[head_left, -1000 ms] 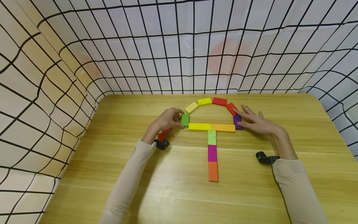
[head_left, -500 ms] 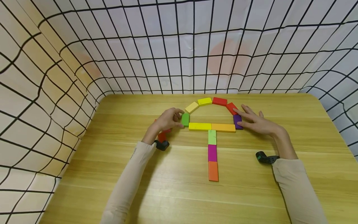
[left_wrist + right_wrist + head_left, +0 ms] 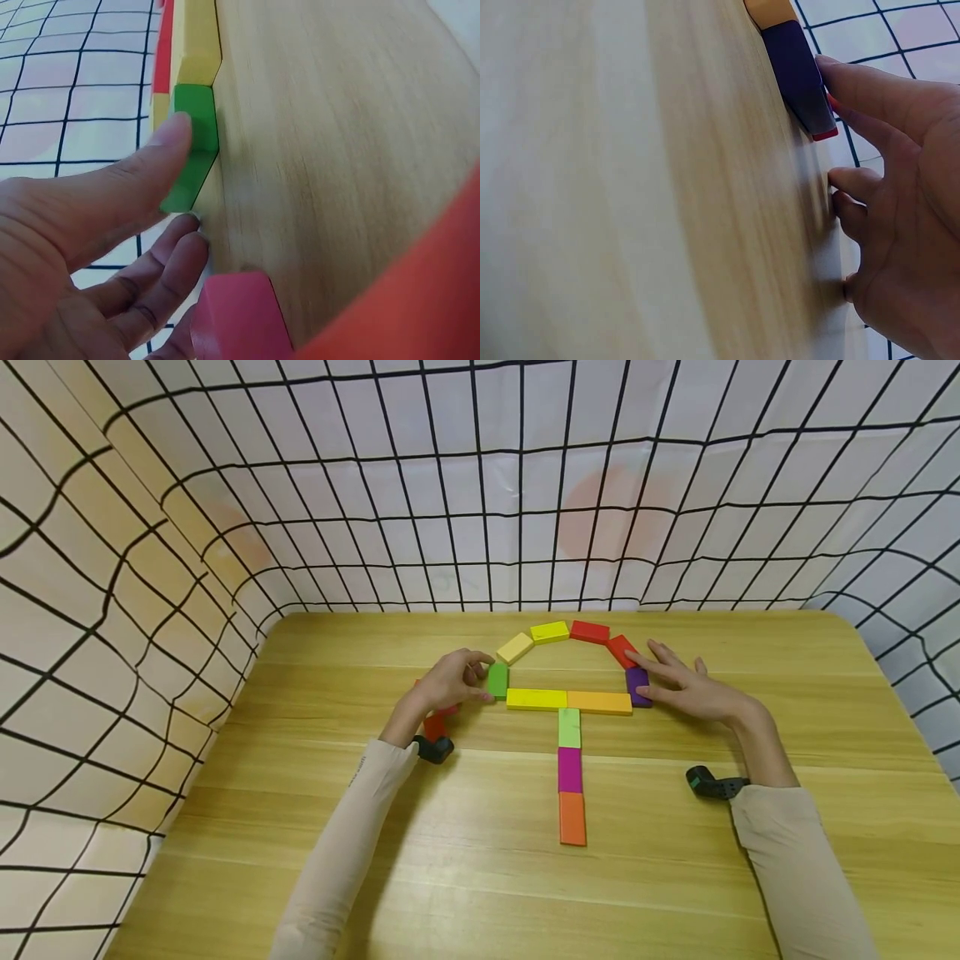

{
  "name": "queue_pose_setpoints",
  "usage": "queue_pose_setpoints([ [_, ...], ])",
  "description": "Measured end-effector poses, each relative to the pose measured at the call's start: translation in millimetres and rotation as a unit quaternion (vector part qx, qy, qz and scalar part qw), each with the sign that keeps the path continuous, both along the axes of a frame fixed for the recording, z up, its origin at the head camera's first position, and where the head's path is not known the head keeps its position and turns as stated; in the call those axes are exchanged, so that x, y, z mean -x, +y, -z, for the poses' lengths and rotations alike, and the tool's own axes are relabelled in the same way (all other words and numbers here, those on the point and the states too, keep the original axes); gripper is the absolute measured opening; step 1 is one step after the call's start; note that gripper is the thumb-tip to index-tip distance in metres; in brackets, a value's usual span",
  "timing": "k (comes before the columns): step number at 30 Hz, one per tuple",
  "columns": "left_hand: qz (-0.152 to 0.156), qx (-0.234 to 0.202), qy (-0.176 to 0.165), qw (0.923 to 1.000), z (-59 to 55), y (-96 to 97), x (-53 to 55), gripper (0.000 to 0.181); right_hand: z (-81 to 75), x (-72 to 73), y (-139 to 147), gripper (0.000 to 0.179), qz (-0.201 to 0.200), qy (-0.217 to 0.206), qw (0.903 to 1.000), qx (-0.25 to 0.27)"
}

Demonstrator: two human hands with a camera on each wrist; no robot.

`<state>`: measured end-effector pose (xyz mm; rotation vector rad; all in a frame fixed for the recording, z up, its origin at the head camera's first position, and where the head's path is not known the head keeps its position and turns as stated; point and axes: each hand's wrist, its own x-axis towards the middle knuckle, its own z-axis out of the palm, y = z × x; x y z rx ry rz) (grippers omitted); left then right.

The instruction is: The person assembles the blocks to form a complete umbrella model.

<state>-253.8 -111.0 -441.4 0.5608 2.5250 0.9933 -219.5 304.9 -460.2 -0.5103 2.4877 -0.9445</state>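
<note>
My left hand point(image 3: 453, 678) pinches a green block point(image 3: 498, 682) between thumb and index finger, at the left end of an arch of coloured blocks. In the left wrist view the thumb lies against the green block point(image 3: 196, 120). At the arch's right end, my right hand point(image 3: 686, 687) has its fingers spread; the thumb touches a purple block point(image 3: 637, 686) and the index fingertip meets a red block point(image 3: 621, 651). The arch continues through a pale yellow block point(image 3: 515, 649), a bright yellow block point(image 3: 550, 632) and another red block point(image 3: 589, 632).
Below the arch lie a yellow block point(image 3: 536, 699) and an orange block point(image 3: 599, 702) in a row. A column runs down from them: light green point(image 3: 569, 728), magenta and orange-red blocks. Loose red blocks point(image 3: 434, 727) sit partly hidden beneath my left wrist. Black netting encloses the wooden table point(image 3: 480, 893).
</note>
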Motion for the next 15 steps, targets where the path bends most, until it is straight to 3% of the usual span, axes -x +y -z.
queue_pose_setpoints([
  [5,0.006,-0.030,0.009,0.9995,-1.9,-9.6,-1.8,0.069,-0.3,0.4,-1,0.070,0.000,-0.004,1.0000,0.002],
  [15,0.019,-0.056,0.052,0.9969,-10.9,-44.3,-12.7,0.054,-1.0,-0.9,0,0.070,0.005,-0.007,1.0000,0.002],
])
